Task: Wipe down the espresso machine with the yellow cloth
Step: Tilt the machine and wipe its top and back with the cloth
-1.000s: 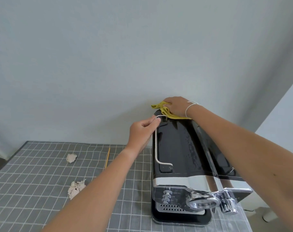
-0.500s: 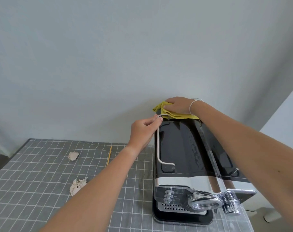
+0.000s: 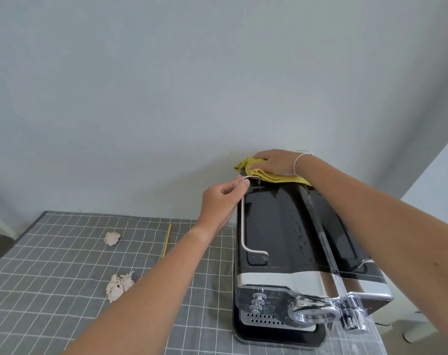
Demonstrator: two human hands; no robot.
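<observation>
Closest to the person, the front of the black espresso machine [image 3: 281,221] sits right at the near edge of the table [image 3: 51,290], with its shiny silver knobs and drip tray facing them. The machine fills the right end of the table, and its right side is at the table's edge. To the left of it the grey checked tablecloth has lots of open room. Two crumpled paper balls lie there, one nearer [image 3: 119,283] and one farther back [image 3: 112,238], well apart from the machine. A thin yellow stick [image 3: 166,240] lies between them and the machine.

Farther back, the left hand [image 3: 221,203] pinches the far bend of the silver rail [image 3: 243,224] on the machine's top left side, thumb and fingers curled round it.

At the very back of the top, close to the wall, the right hand [image 3: 271,161] lies flat with straight fingers on the folded yellow cloth [image 3: 266,175], pressing it down. The cloth sticks out past the hand on the left.
</observation>
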